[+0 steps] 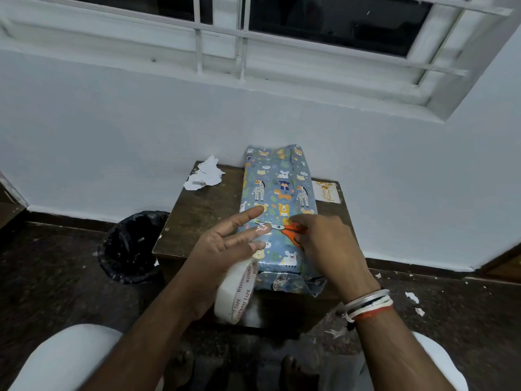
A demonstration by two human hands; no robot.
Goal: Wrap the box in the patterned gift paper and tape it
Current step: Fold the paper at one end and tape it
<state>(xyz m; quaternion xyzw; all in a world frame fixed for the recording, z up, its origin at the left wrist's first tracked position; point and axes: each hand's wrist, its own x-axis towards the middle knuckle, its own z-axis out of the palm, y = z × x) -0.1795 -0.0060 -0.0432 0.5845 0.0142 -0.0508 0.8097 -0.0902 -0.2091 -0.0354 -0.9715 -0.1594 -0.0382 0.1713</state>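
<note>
Light is dim and bluish below the black window, whose frame bows with wide-angle distortion and smears toward its left end.

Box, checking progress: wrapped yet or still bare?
Wrapped: patterned paper covers top and near end; one corner flap juts loose.
</note>
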